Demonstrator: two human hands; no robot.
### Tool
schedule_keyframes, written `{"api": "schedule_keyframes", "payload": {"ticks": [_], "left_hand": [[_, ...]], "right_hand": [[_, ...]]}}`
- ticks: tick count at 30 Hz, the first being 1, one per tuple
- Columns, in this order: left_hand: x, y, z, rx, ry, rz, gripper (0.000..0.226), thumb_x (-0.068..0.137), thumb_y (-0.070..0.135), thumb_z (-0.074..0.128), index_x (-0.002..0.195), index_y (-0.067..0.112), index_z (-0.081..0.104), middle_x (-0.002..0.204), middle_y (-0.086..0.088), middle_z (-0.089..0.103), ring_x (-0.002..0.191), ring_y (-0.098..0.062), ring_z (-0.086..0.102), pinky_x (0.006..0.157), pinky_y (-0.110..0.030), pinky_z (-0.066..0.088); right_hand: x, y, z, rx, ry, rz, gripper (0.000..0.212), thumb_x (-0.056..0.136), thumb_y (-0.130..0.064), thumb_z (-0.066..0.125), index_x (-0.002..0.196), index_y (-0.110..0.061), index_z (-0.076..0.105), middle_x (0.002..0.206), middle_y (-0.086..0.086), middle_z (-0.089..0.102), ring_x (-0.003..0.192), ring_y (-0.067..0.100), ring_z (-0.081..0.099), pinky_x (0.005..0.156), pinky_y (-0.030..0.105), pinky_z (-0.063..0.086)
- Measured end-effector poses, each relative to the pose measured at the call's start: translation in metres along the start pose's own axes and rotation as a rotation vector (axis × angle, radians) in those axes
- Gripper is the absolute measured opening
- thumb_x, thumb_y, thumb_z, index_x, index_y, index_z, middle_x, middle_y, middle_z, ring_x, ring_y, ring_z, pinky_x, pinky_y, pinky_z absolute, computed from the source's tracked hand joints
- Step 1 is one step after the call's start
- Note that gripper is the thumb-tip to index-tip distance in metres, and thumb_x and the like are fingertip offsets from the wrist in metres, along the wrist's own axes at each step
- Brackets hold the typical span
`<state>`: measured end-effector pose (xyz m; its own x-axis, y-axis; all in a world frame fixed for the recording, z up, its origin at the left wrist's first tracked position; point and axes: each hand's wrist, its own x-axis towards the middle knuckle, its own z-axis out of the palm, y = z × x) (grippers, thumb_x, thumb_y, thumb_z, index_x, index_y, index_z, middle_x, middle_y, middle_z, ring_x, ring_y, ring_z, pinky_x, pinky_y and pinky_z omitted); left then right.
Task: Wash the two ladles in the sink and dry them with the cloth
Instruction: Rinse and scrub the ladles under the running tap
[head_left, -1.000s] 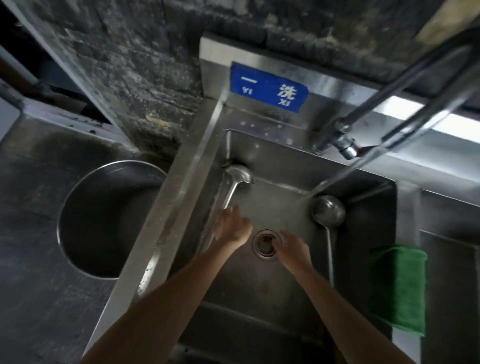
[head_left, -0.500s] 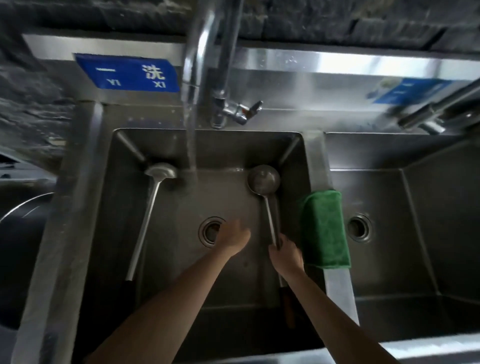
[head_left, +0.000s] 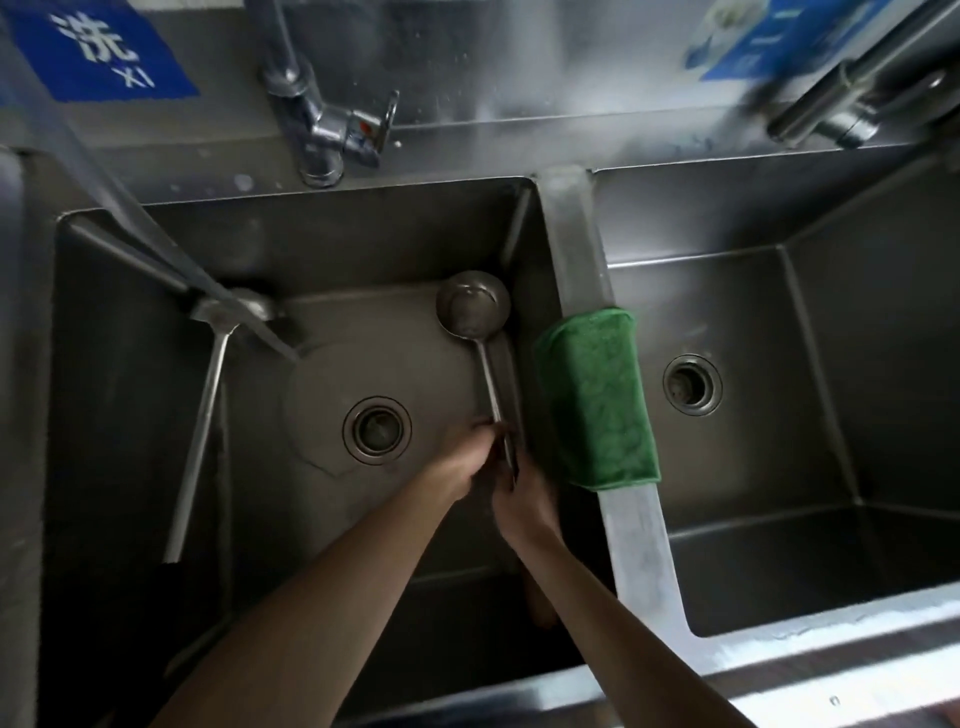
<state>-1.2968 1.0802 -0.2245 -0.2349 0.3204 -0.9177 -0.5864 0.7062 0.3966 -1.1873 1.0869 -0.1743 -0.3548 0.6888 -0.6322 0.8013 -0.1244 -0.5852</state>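
Both my left hand (head_left: 462, 457) and right hand (head_left: 519, 493) pinch the right ladle (head_left: 475, 312) handle; wet steel could slip back into the sink (head_left: 363, 244).

The left hand (head_left: 467, 460) is smeared by motion, so its fingers cannot be told apart, nor whether they close on the right ladle (head_left: 480, 332). The right hand (head_left: 522, 499) covers the lower stretch of that ladle's handle, and its grip is unclear too. The left ladle (head_left: 208, 410) has its bowl partly hidden behind the stream of water (head_left: 130, 218), and its dark handle end is lost in shadow. The blue sign (head_left: 104, 52) is cut by the top and left edges. The second blue label (head_left: 753, 41) is blurred and unreadable.
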Motion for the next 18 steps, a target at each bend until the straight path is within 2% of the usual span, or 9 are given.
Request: {"api": "schedule_keyframes", "payload": {"ticks": [2,4,5,7,9,13,16,18], "left_hand": [[-0.009,0.002,-0.008,-0.022,-0.003,0.001,0.019,0.089,0.022,0.068,0.102,0.01,0.075,0.092,-0.01,0.072,0.067,-0.017,0.064,0.056,-0.026,0.05],[-0.024,0.005,-0.017,-0.061,-0.047,0.009,0.015,0.089,0.018,0.068,0.097,0.008,0.075,0.095,-0.014,0.072,0.075,-0.02,0.066,0.066,-0.028,0.053],[-0.032,0.007,-0.022,-0.084,-0.073,0.015,0.014,0.088,0.016,0.068,0.096,0.007,0.075,0.093,-0.015,0.073,0.078,-0.021,0.067,0.071,-0.029,0.053],[-0.05,0.011,-0.034,-0.148,-0.114,0.038,0.01,0.089,0.009,0.065,0.094,0.004,0.073,0.085,-0.013,0.072,0.075,-0.022,0.069,0.068,-0.029,0.055],[-0.065,0.015,-0.047,-0.234,-0.114,0.072,0.01,0.09,0.006,0.062,0.094,0.002,0.071,0.083,-0.013,0.073,0.073,-0.023,0.071,0.063,-0.03,0.057],[-0.089,0.029,-0.079,-0.484,-0.079,0.092,0.019,0.096,0.018,0.06,0.106,0.005,0.069,0.099,-0.012,0.074,0.082,-0.02,0.071,0.076,-0.034,0.058],[-0.106,0.046,-0.108,-0.615,-0.045,0.109,0.026,0.099,0.03,0.056,0.106,0.008,0.068,0.094,-0.003,0.074,0.085,-0.018,0.068,0.079,-0.033,0.054],[-0.119,0.061,-0.126,-0.667,-0.044,0.143,0.026,0.102,0.034,0.05,0.104,0.014,0.067,0.094,0.003,0.073,0.09,-0.016,0.066,0.089,-0.034,0.05]], "right_hand": [[-0.01,-0.005,-0.001,-0.051,0.036,-0.028,0.046,0.104,-0.022,0.048,0.15,-0.018,0.045,0.139,0.008,0.061,0.124,0.027,0.06,0.104,0.038,0.051],[-0.02,-0.007,-0.002,-0.101,0.037,-0.081,0.039,0.104,-0.026,0.049,0.142,-0.017,0.052,0.121,0.011,0.07,0.104,0.028,0.07,0.086,0.038,0.059],[-0.024,-0.009,-0.003,-0.132,0.032,-0.108,0.035,0.104,-0.027,0.05,0.137,-0.017,0.055,0.111,0.011,0.073,0.094,0.028,0.073,0.078,0.035,0.06],[-0.031,-0.011,-0.005,-0.192,0.031,-0.168,0.028,0.103,-0.029,0.052,0.125,-0.016,0.062,0.096,0.01,0.076,0.08,0.027,0.074,0.068,0.032,0.059],[-0.036,-0.017,-0.01,-0.219,0.046,-0.245,0.025,0.1,-0.032,0.057,0.117,-0.015,0.066,0.089,0.009,0.075,0.075,0.026,0.073,0.065,0.036,0.059],[-0.048,-0.028,-0.016,-0.256,-0.007,-0.345,0.023,0.095,-0.041,0.065,0.094,-0.019,0.063,0.069,-0.005,0.065,0.059,0.01,0.063,0.056,0.024,0.047],[-0.053,-0.031,-0.016,-0.283,-0.028,-0.417,0.032,0.089,-0.049,0.07,0.077,-0.027,0.05,0.05,-0.01,0.047,0.047,0.002,0.049,0.052,0.02,0.036],[-0.05,-0.034,-0.016,-0.274,-0.039,-0.47,0.035,0.085,-0.055,0.07,0.077,-0.026,0.054,0.051,-0.015,0.051,0.048,0.005,0.048,0.053,0.022,0.035]]}}
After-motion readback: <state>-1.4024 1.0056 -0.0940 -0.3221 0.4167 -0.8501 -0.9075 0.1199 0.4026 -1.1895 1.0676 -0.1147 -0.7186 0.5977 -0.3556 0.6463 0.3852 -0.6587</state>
